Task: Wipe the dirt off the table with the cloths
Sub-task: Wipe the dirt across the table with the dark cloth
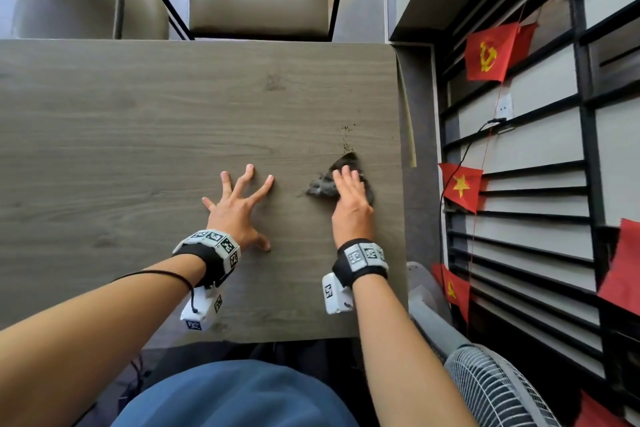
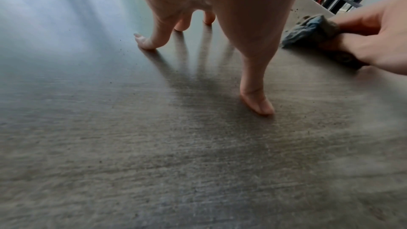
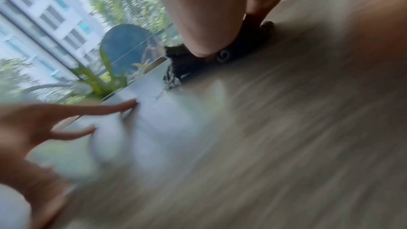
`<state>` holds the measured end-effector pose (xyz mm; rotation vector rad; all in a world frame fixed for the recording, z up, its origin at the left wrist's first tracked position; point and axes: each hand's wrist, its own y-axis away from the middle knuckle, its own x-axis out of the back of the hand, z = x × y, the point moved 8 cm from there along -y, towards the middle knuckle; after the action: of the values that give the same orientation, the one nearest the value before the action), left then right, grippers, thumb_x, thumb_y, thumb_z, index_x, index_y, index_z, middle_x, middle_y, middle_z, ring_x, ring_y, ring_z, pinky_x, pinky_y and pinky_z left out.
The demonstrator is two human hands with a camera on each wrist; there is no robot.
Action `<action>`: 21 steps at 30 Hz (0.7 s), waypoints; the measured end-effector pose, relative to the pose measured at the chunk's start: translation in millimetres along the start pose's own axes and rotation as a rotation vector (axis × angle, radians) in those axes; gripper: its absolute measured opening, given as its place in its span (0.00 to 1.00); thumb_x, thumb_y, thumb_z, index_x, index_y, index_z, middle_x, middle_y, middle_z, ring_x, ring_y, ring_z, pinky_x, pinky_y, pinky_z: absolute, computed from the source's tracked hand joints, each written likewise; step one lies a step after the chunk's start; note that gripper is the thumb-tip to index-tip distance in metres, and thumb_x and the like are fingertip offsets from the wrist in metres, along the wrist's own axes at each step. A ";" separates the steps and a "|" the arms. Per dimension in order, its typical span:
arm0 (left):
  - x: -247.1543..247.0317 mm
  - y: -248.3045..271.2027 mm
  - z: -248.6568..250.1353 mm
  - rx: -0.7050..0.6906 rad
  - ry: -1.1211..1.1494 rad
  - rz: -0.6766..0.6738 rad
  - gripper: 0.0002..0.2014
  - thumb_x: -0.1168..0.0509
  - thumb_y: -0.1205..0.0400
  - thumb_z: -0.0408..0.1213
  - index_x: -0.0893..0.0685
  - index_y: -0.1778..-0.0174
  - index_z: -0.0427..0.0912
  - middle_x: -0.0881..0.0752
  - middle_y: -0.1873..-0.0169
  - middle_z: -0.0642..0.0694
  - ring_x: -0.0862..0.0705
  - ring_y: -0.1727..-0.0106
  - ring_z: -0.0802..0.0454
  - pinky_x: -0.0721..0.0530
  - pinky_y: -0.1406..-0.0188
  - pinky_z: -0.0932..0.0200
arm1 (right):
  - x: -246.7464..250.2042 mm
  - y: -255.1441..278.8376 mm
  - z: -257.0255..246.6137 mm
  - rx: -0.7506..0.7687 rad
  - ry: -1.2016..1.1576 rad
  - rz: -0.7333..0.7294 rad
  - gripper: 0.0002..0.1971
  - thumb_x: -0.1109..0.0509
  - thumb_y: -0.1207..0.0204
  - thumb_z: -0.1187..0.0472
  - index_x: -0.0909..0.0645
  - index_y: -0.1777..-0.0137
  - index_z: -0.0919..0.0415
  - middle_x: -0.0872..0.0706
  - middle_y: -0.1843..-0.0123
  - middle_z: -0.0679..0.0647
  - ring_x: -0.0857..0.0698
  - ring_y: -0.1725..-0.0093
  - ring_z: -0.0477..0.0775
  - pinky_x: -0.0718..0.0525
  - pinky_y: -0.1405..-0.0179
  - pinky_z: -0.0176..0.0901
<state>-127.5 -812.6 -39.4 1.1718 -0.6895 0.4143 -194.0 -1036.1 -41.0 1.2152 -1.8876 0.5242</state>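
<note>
Table edge [image 1: 242,336] nearest the person is the landmark. Just beyond it, left hand [image 1: 237,206] rests on the bare wood, fingers splayed and straight, holding nothing — only fingertips [image 2: 261,109] and thumb touch down. Beside it, a bit farther from that edge and toward the table's right side, right hand [image 1: 351,199] lies on the cloth [image 1: 322,185], fingers laid over it and thumb tucked against the bunched fabric. Cloth is dark, crumpled, soft and light — likely limp, best pressed flat under the palm or pinched at the bunch. Long axis seems to run slantwise, one corner pointing left toward the other hand. Farther from the near edge, dirt [image 1: 345,139] specks trail away from the cloth toward the far side.
</note>
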 end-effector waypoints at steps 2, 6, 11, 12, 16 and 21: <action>-0.5 -0.4 -0.8 0.002 0.006 0.004 0.72 0.12 0.48 0.57 0.54 0.15 0.75 0.63 0.14 0.60 0.67 0.13 0.33 0.44 0.32 0.07 | 22.0 -11.8 27.0 -0.052 0.003 0.066 0.28 0.45 0.24 0.78 0.21 0.27 0.59 0.25 0.23 0.55 0.31 0.20 0.54 0.31 0.22 0.48; -0.2 -0.6 -0.8 0.008 -0.001 -0.005 0.72 0.12 0.50 0.58 0.55 0.15 0.75 0.63 0.14 0.60 0.66 0.13 0.33 0.43 0.32 0.07 | 60.2 -38.0 80.7 -0.202 -0.015 0.144 0.28 0.41 0.24 0.79 0.20 0.28 0.58 0.22 0.25 0.56 0.26 0.24 0.52 0.30 0.24 0.40; -0.1 -2.5 -0.3 0.001 0.005 0.000 0.73 0.12 0.50 0.58 0.55 0.15 0.75 0.63 0.14 0.59 0.66 0.13 0.33 0.43 0.33 0.07 | 83.8 -48.4 89.1 -0.292 -0.048 0.251 0.27 0.39 0.27 0.81 0.20 0.29 0.64 0.20 0.27 0.62 0.23 0.26 0.59 0.26 0.25 0.47; 0.1 -2.8 -0.2 -0.001 0.007 0.002 0.73 0.12 0.50 0.58 0.54 0.15 0.75 0.63 0.14 0.59 0.66 0.13 0.33 0.43 0.33 0.06 | 82.3 -42.7 75.9 -0.261 -0.046 0.262 0.29 0.39 0.27 0.82 0.21 0.28 0.63 0.22 0.25 0.61 0.25 0.24 0.59 0.29 0.24 0.46; -0.2 -2.5 0.1 0.001 -0.008 -0.003 0.72 0.12 0.49 0.57 0.55 0.15 0.74 0.63 0.14 0.59 0.66 0.13 0.33 0.44 0.32 0.07 | 37.1 9.1 -4.3 -0.035 -0.002 0.219 0.34 0.40 0.30 0.83 0.25 0.24 0.63 0.27 0.22 0.60 0.30 0.20 0.59 0.31 0.21 0.53; 1.2 -1.5 1.2 -0.007 -0.026 0.021 0.61 0.20 0.31 0.42 0.59 0.16 0.75 0.63 0.14 0.57 0.65 0.13 0.30 0.40 0.33 0.07 | -69.4 76.7 -94.9 0.163 -0.070 -0.150 0.28 0.41 0.25 0.75 0.24 0.25 0.61 0.29 0.20 0.58 0.34 0.19 0.59 0.38 0.19 0.56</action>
<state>-126.0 -814.3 -39.4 1.1659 -0.7258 0.4146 -209.3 -896.7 -35.5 1.4866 -1.8219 0.5691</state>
